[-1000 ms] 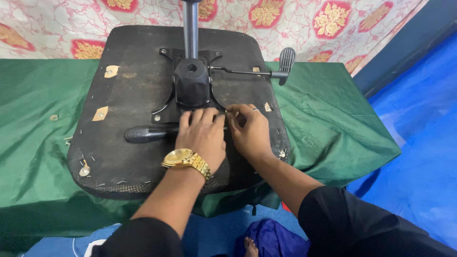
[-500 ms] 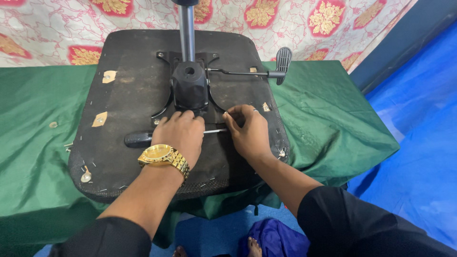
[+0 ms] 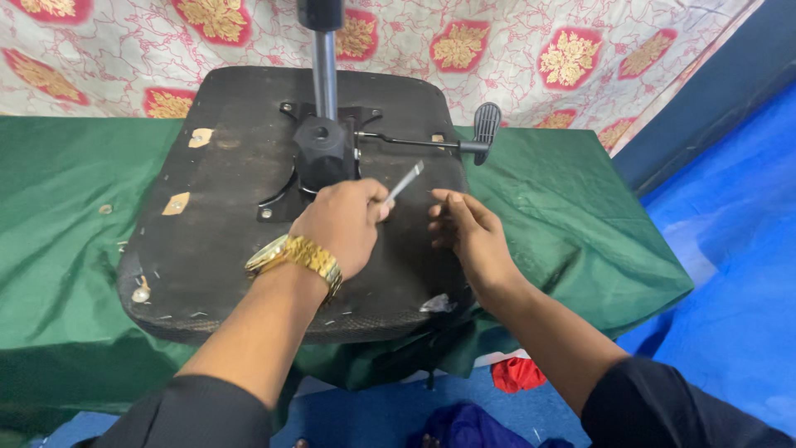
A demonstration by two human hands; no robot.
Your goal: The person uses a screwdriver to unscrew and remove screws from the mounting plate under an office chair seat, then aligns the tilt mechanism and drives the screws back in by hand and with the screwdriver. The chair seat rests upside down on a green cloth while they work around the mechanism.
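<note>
Moved: since the earlier frame, both hands have been lifted off the seat underside, and a thin metal rod (image 3: 404,182) has been raised so that its tip points up and to the right.
Table: a green cloth (image 3: 50,216) is spread over the table, and an upturned black chair seat (image 3: 224,224) is laid on it.
Mechanism: a black mount (image 3: 323,153) with an upright steel column (image 3: 324,75) is fixed at the seat's middle; a lever with a paddle end (image 3: 485,124) is extended to the right.
Left hand (image 3: 344,224): closed around the lower end of the rod, a gold watch (image 3: 296,255) being worn at the wrist.
Rod: held above the seat, just right of the mount.
Right hand (image 3: 464,232): loosely open, nothing gripped; its fingertips are kept just right of the rod, apart from it.
</note>
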